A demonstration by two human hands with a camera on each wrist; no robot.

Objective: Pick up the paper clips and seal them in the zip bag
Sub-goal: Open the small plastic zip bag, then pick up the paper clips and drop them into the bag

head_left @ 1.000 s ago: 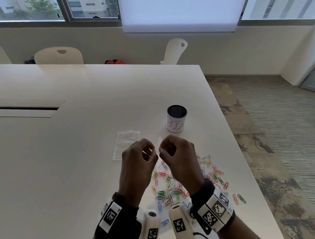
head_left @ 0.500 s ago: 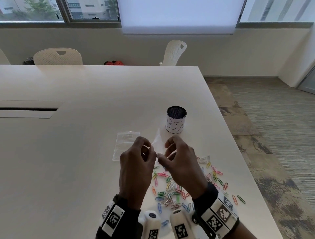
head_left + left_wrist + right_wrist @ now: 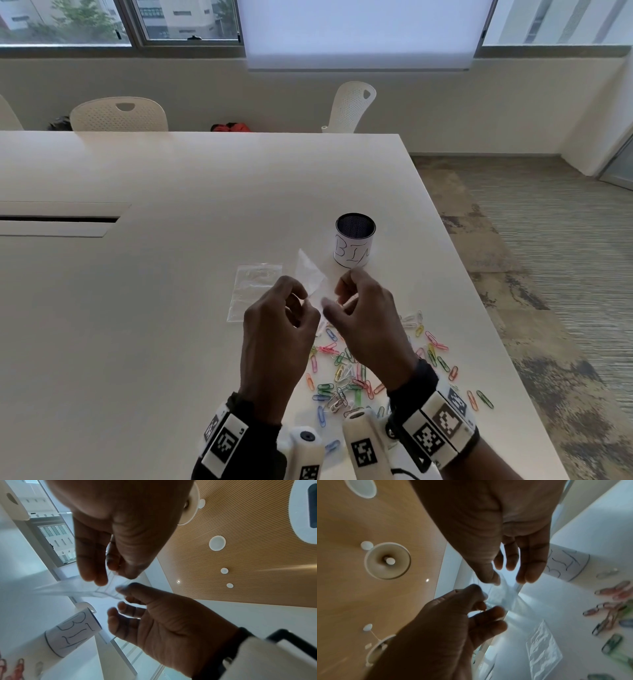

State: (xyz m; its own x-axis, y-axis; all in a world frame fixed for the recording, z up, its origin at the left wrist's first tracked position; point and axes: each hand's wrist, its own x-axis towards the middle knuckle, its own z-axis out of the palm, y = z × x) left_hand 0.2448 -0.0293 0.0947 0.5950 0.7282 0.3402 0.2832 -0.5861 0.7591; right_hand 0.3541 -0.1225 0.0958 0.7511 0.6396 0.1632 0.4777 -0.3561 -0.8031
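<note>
Far left on the white table [image 3: 137,308]: a recessed slot [image 3: 58,219] in the tabletop. Further right, lying flat: a clear zip bag [image 3: 251,291], just left of the raised hands and apart from them. Next, held up above the table: left hand [image 3: 274,339], fingers curled, thumb and forefinger pinched on the near edge of a second clear zip bag [image 3: 310,274]. From the left wrist view, same grip: thumb pressed to the fingers [image 3: 92,555] with the thin plastic [image 3: 68,589] trailing out toward the table. Close beside it, nearly touching: right hand [image 3: 366,318], fingers loosely bent and slightly spread, thumb tip at the bag's edge opposite the left hand's pinch; in the right wrist view, thumb and fingers [image 3: 530,568] a little apart with the film [image 3: 506,595] running between them, contact at the thumb tip likely but hard to confirm. Bag tilted, far corner pointing up and away toward a cylindrical cup [image 3: 354,245], upright, dark inside, wrapped in white paper with "BIN" handwritten on it. Below and right of the hands, scattered loose on the tabletop near its front-right edge: coloured paper clips [image 3: 346,373], none inside either bag as far as visible. Beyond the table: white chairs [image 3: 118,114] along the wall, window blind [image 3: 359,31] above, patterned carpet [image 3: 548,274] at right.
</note>
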